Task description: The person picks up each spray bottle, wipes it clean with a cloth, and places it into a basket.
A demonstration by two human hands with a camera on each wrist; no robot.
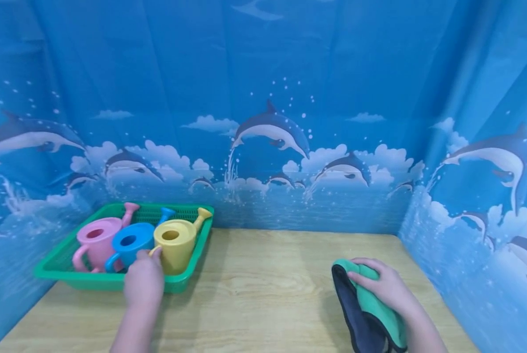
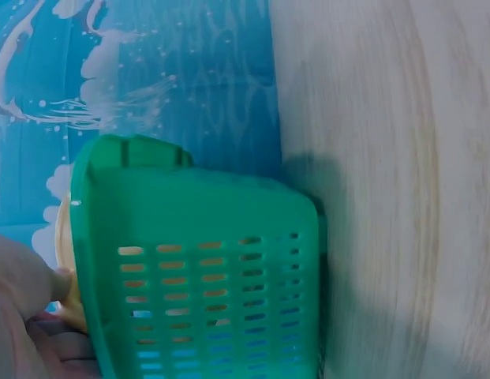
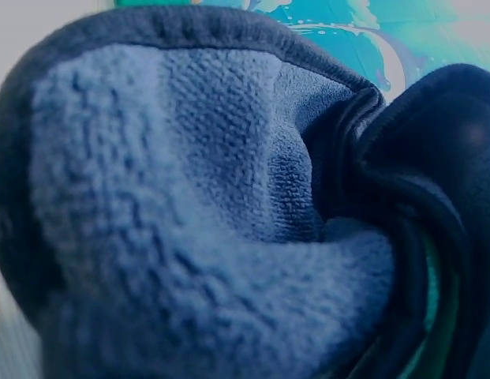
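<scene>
My left hand (image 1: 144, 279) reaches over the front rim of a green basket (image 1: 190, 267) and pinches the handle of a yellow watering can (image 1: 177, 245). Left of it in the basket stand a blue watering can (image 1: 133, 242) and a pink one (image 1: 99, 240), all upright with spouts pointing back. The left wrist view shows the slotted basket wall (image 2: 189, 205), with the fingers (image 2: 24, 276) at its rim. At the right, my right hand (image 1: 384, 284) grips a folded cloth (image 1: 380, 309), green on one side and dark grey on the other. Its fuzzy grey side (image 3: 173, 197) fills the right wrist view.
Everything rests over a light wood table (image 1: 263, 284). A blue curtain (image 1: 263, 59) printed with dolphins and clouds closes off the back and both sides. The basket stands near the back left, close to the curtain.
</scene>
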